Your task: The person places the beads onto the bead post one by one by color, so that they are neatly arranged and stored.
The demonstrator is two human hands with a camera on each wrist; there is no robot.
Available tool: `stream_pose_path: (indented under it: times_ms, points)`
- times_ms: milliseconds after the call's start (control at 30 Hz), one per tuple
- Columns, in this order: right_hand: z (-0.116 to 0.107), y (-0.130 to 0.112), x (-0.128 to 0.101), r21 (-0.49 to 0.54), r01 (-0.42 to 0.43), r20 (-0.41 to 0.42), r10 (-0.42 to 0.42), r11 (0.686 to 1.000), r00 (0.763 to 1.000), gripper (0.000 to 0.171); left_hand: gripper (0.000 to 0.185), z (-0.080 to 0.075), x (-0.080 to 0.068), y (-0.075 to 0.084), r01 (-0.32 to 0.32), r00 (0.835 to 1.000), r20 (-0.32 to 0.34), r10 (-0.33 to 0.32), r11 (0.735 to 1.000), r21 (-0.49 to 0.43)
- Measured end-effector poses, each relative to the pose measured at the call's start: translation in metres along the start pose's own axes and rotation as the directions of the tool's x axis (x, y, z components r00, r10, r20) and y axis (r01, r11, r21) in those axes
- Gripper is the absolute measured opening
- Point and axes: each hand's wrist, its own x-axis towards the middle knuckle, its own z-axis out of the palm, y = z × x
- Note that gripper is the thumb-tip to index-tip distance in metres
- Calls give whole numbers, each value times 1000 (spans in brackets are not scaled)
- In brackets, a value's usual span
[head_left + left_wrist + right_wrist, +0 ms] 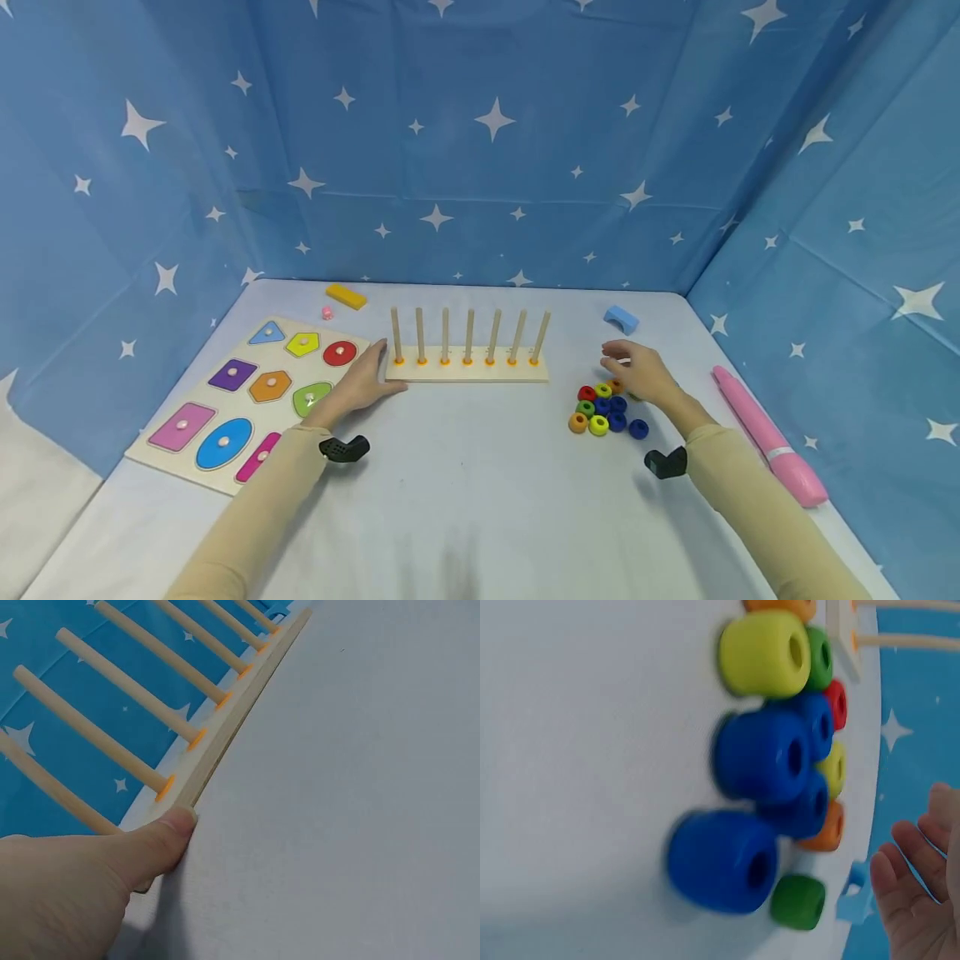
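Observation:
A wooden peg board (465, 375) stands mid-table, with a row of several upright pegs and an orange ring mark at each base. My left hand (360, 385) grips its left end; in the left wrist view the thumb (161, 838) lies against the front edge, and the other fingers are hidden. My right hand (637, 371) hovers just behind and right of a cluster of beads, fingers loosely bent and holding nothing. Among these beads are a blue bead (724, 861), a yellow bead (761, 654), a red bead (587, 393) and a green bead (798, 902) close to the hand.
Left of the peg board lies a knobbed shape puzzle (251, 329), partly under the left forearm. Behind it are a yellow block (347, 297) and a small pink piece (327, 312). A blue arch block (621, 319) sits at the back right, and a pink wand-like object (768, 437) along the right edge.

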Motion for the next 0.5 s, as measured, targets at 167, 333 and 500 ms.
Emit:
stream_pose_path:
  times_ms: [167,333,500]
  points:
    - [-2,17,-6,-32,-26,-14,26,999,1000,34,91,-2,-2,-3,-12,1000,12,13,1000,-16]
    - [2,25,-10,-8,-39,36,39,999,999,32,87,0,1,-4,-36,999,1,36,999,-22]
    - [11,25,-11,-21,4,82,-2,1000,997,28,84,1,3,-5,-33,999,2,34,999,-24]
